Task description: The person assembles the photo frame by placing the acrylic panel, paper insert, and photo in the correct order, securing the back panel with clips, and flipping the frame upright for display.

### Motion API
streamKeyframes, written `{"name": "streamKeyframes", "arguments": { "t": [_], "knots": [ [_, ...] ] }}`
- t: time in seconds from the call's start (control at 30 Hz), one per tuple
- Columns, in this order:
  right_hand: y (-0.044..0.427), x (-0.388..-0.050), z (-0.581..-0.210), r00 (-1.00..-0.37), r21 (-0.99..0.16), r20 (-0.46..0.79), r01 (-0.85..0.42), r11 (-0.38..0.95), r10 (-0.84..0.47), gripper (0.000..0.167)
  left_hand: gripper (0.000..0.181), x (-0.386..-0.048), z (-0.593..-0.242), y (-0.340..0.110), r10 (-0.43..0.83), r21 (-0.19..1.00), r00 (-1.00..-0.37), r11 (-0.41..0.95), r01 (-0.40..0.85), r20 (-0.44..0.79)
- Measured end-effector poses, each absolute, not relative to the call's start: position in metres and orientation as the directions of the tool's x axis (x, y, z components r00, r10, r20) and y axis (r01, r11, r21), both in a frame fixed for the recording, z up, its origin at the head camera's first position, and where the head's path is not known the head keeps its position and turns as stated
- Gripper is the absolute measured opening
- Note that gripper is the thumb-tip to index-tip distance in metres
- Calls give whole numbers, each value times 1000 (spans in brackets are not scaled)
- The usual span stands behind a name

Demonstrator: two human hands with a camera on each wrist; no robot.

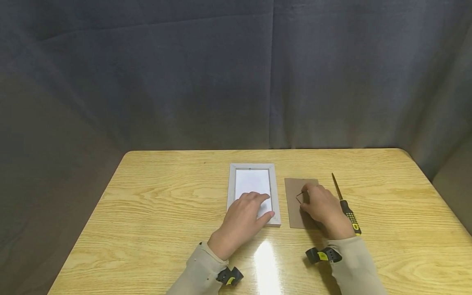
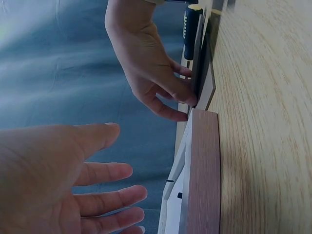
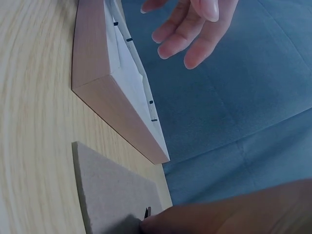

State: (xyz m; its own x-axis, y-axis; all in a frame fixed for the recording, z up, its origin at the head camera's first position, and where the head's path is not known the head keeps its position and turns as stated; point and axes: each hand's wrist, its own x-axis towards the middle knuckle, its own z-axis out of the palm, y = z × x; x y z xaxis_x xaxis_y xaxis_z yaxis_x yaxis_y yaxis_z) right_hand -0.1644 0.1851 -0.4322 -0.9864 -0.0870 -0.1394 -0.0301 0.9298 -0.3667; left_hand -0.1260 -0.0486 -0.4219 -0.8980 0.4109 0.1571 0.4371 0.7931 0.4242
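A white picture frame (image 1: pixel 277 205) lies back side up, with a white sheet (image 1: pixel 252 182) inside its opening. My left hand (image 1: pixel 245 213) hovers over the frame's lower part, fingers loosely extended, holding nothing. To the right lies a brown backing board (image 1: pixel 293 217). Above that board my right hand (image 1: pixel 324 207) pinches a thin dark-edged flap (image 1: pixel 299 200) between thumb and fingers. The hand hides most of the flap; whether it is fixed to the board I cannot tell. Small dark tabs (image 3: pixel 151 102) stick out along the frame's inner edge in the right wrist view.
A screwdriver (image 1: pixel 348 215) with a black and yellow handle lies right of the backing board, beside my right hand, its shaft pointing away. The wooden table (image 1: pixel 166 213) ends at a grey curtain (image 1: pixel 199 82) behind. Straps with small cameras sit on both wrists.
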Motion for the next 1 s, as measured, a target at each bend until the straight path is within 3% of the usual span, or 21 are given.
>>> {"name": "streamKeyframes", "arguments": {
  "t": [0.37, 1.0],
  "knots": [
    [186, -167, -434, -990, -404, -105, -47, 914, -98, 42, 44, -126, -420, -51, 408, 431, -901, 793, 429, 147],
    [179, -165, -418, -996, -469, 60, -89, 878, -69, 44, 46, -129, -416, -56, 393, 429, -907, 801, 417, 149]
  ]
}}
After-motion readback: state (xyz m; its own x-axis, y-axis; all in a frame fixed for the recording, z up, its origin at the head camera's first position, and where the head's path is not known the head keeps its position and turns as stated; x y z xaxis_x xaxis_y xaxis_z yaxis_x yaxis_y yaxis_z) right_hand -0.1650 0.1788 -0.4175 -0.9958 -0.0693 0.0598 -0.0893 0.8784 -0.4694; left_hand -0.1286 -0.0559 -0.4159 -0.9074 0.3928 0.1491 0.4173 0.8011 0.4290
